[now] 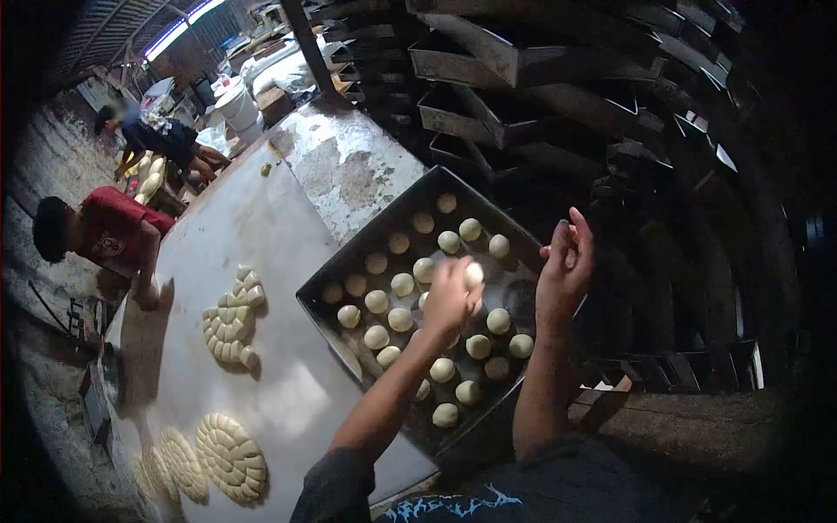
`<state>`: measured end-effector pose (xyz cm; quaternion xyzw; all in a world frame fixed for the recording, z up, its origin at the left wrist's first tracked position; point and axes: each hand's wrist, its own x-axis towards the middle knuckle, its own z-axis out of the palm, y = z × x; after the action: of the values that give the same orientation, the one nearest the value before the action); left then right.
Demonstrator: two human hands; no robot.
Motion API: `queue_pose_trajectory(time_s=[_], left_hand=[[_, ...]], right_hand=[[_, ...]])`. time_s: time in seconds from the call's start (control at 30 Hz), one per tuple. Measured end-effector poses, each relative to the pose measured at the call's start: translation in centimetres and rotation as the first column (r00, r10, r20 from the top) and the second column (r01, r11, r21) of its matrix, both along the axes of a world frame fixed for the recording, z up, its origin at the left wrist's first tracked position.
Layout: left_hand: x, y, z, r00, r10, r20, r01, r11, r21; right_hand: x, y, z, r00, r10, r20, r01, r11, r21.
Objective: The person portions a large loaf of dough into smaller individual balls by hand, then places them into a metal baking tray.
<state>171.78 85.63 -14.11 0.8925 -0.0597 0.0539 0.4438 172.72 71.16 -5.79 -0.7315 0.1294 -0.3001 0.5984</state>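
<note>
My left hand [446,301], slightly blurred, grips a pale dough ball [473,275] between its fingertips over the dark metal tray [516,301]. Rows of round dough balls lie in the tray, such as a dough ball [499,321] to the right of that hand. Some balls toward the far left side look darker or shaded. Raised above the tray's right edge, my right hand [565,275] has its fingers stretched upward and slightly curved, with the thumb apart. No object is visible in it, though part of the palm is hidden.
On the pale worktable [296,349] lie a cluster of dough pieces [234,318] and several flat rounds of segmented dough [231,458]. A person in a red shirt [122,231] leans at the left edge; another person [161,135] is farther back. Stacked metal trays [462,65] stand behind.
</note>
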Motion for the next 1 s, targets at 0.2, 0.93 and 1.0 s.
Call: queue_pose_trajectory(time_s=[0.2, 0.93, 1.0], left_hand=[[-1.8, 4.6, -0.1, 0.947, 0.166, 0.276, -0.241, 0.933, 0.266], [-49.2, 26.8, -6.3, 0.743, 0.612, -0.269, -0.668, 0.704, -0.243], [-47.7, 26.7, -7.1, 0.749, 0.534, -0.392, -0.661, 0.563, -0.496]], right_hand=[[-8.8, 0.3, 1.8, 0.974, 0.227, -0.010, -0.214, 0.934, 0.287], [-15.0, 52.7, -17.8, 0.497, 0.795, -0.347, -0.868, 0.456, -0.197], [-18.1, 47.0, -20.6, 0.369, 0.740, -0.563, -0.903, 0.428, -0.029]])
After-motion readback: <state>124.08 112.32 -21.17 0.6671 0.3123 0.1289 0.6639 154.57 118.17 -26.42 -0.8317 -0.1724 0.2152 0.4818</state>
